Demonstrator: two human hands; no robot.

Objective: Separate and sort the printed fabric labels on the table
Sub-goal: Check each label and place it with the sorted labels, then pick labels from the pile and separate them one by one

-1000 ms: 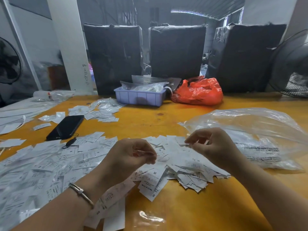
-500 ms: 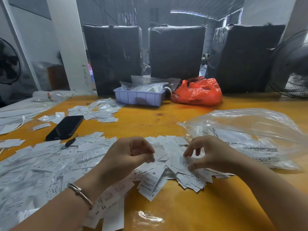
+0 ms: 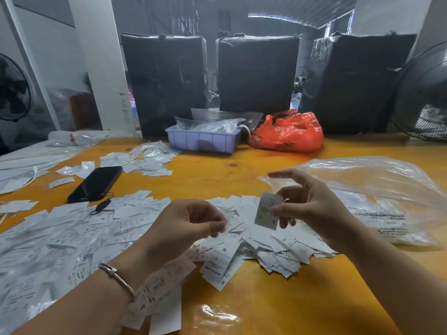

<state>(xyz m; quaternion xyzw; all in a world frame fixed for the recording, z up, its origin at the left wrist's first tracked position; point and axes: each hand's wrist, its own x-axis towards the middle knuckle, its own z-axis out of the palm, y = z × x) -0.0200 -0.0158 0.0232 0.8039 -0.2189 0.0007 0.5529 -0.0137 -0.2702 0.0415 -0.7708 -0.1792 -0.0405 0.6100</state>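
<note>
White printed fabric labels lie in a heap (image 3: 273, 247) in front of me and spread wide over the left of the yellow table (image 3: 217, 180). My right hand (image 3: 312, 209) is lifted above the heap and pinches a single label (image 3: 267, 210) between thumb and fingers. My left hand (image 3: 183, 226) is curled just left of it, its fingertips pinching a bunch of labels (image 3: 217, 257) that hangs down below the palm; sizes M, S and XL show on them. A long label strip (image 3: 157, 286) lies under my left wrist.
A black phone (image 3: 95, 183) lies at the left among labels. A clear plastic bag (image 3: 377, 197) with printed text fills the right. At the back stand a lilac tray (image 3: 203, 141), a red plastic bag (image 3: 287, 132) and three black wrapped bales (image 3: 257, 73). A fan (image 3: 425, 97) stands far right.
My right hand dipped into the heap, then rose again with one label pinched in it. My left hand stayed in place holding its bunch.
</note>
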